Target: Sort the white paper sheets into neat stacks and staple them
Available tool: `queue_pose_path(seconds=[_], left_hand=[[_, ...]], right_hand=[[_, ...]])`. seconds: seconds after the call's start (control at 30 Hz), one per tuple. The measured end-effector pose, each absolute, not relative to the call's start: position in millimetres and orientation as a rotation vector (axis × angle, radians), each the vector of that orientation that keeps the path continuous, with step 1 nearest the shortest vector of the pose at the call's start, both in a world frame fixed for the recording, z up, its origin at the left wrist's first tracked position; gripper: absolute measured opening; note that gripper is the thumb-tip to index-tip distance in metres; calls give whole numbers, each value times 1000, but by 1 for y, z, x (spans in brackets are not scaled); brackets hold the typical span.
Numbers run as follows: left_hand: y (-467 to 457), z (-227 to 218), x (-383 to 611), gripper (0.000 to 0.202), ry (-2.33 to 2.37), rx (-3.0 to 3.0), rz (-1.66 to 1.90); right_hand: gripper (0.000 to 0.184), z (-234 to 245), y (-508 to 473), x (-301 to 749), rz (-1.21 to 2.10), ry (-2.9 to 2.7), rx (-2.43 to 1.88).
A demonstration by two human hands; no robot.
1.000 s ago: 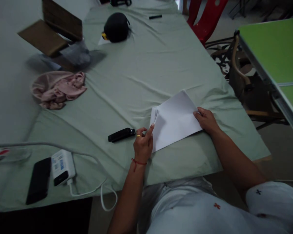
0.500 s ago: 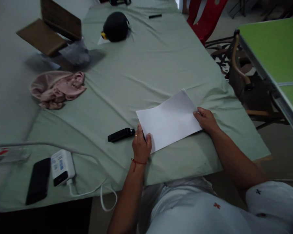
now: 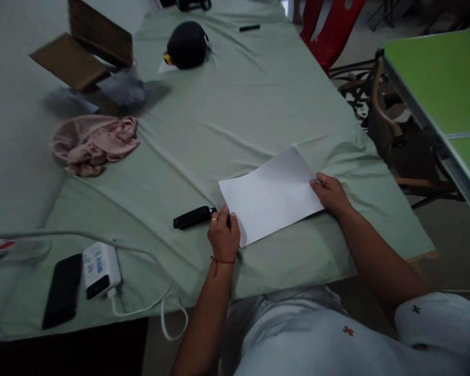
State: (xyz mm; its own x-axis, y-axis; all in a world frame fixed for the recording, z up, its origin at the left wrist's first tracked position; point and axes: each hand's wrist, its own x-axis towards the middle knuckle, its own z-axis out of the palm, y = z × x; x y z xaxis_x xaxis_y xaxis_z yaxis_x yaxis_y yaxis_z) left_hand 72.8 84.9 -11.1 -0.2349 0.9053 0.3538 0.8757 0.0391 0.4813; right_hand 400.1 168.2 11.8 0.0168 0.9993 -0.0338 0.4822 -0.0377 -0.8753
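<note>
A sheet of white paper (image 3: 272, 196), slightly bowed, lies at an angle near the table's front edge; whether it is more than one sheet I cannot tell. My right hand (image 3: 331, 192) pinches its right edge, thumb on top. At the lower left corner of the paper is my left hand (image 3: 224, 235), with a ring and a red string bracelet, fingers curled over the end of a black stapler-like object (image 3: 194, 216). Something dark shows between its finger and thumb. That object rests on the cloth left of the paper, its far end partly covered by my fingers.
Left on the green tablecloth (image 3: 203, 156) lie a pink cloth (image 3: 102, 146), a black phone (image 3: 62, 290) and a white power bank (image 3: 101, 269) with cable. Farther back are an open cardboard box (image 3: 72, 62), a black rounded case (image 3: 187, 46) and a dark pen (image 3: 249, 27).
My left hand has shifted slightly left, and its fingers have curled from the paper's left edge onto the end of the black stapler-like object. My right hand and the paper stay put.
</note>
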Motion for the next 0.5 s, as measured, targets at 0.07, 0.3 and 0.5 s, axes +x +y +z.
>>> queue_pose_path(seconds=[0.07,0.3,0.5], left_hand=[[84,-10,73,41,2214,1949,1008],[84,-9,74,36,2175,2019,1056],[84,-9,76,36,2133,2066,1095]], right_hand=[[27,12,168,400,938,-1551,-1611],[27,12,169,400,913,-1569,-1641],[27,13,169,400,916,-1582,-1636]])
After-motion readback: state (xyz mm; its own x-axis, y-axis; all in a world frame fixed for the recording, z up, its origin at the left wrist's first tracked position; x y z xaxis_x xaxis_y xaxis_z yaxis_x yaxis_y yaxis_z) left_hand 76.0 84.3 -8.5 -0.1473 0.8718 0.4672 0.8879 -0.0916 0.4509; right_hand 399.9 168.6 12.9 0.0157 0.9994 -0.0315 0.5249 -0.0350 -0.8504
